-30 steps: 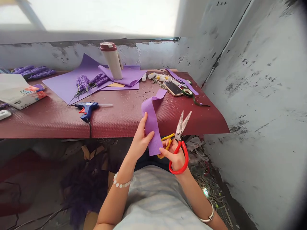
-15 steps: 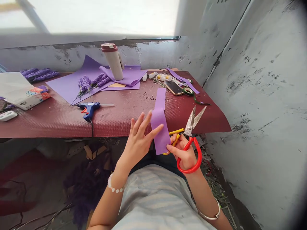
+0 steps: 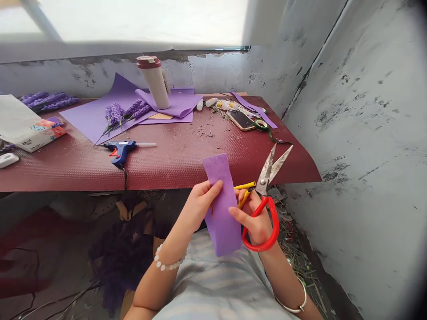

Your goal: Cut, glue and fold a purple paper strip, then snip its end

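Note:
A strip of purple paper [image 3: 224, 222] hangs between my hands just in front of the table edge. My left hand [image 3: 203, 200] pinches its left side, thumb on the near face. The thumb of my right hand [image 3: 255, 218] rests at the strip's right edge. That hand also holds scissors [image 3: 263, 182] with red handles looped round it and blades apart, pointing up and away. Between its fingers sits a second tool with yellow handles [image 3: 246, 186]; its working end is hidden, so I cannot tell its kind.
On the red-covered table [image 3: 173, 164] lie a blue glue gun [image 3: 122, 151], purple sheets [image 3: 90, 115], lavender stems [image 3: 115, 113], a cup [image 3: 155, 86], a phone [image 3: 240, 120] and green tape [image 3: 261, 124]. A tissue pack [image 3: 36, 133] stands left. The wall [image 3: 360, 146] bounds the right side.
My left hand has gone from spread fingers to a pinch on the purple strip. The strip has come down nearer my body, its top edge now lower. The scissors stay in my right hand.

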